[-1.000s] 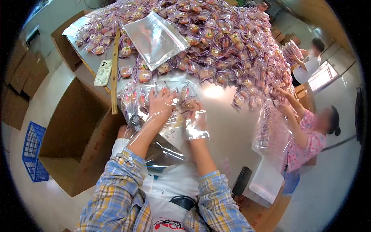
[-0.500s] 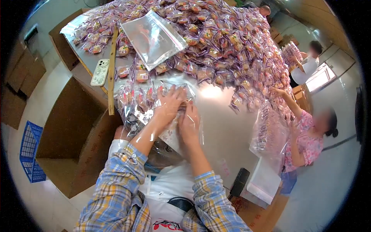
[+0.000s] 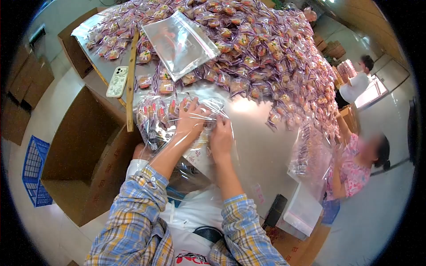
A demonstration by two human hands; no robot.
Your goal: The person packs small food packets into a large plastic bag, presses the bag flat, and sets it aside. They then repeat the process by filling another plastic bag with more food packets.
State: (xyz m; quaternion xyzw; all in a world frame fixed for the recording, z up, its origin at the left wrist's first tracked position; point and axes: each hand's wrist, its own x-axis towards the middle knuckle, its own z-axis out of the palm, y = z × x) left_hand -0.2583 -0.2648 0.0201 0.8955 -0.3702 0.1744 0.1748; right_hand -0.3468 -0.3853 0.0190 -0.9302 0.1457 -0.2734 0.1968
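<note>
A large clear plastic bag point(image 3: 164, 148) lies at the table edge in front of me, with a row of small wrapped snack packets point(image 3: 153, 111) inside. My left hand point(image 3: 191, 119) rests on the packets at the bag's far part, its fingers stretched forward and somewhat apart. Close by on the right, my right hand point(image 3: 222, 136) has its fingers bent together at the bag's right side; what they pinch is hidden by glare. Clear film covers both wrists in part. A printed white sheet point(image 3: 197, 155) shows beneath the film between my forearms.
Heaped snack packets point(image 3: 266, 48) cover the far table. A flat stack of clear bags point(image 3: 181, 44) lies on them. A wooden strip point(image 3: 132, 84), a patterned phone point(image 3: 117, 82) and an open carton point(image 3: 84, 155) are left; a black phone point(image 3: 276, 209) and a co-worker in pink point(image 3: 355, 173) are right.
My right hand has shifted slightly right and its fingers have drawn in. My left hand stays nearly in place on the packets. The co-worker's outstretched arm has come down from the heap.
</note>
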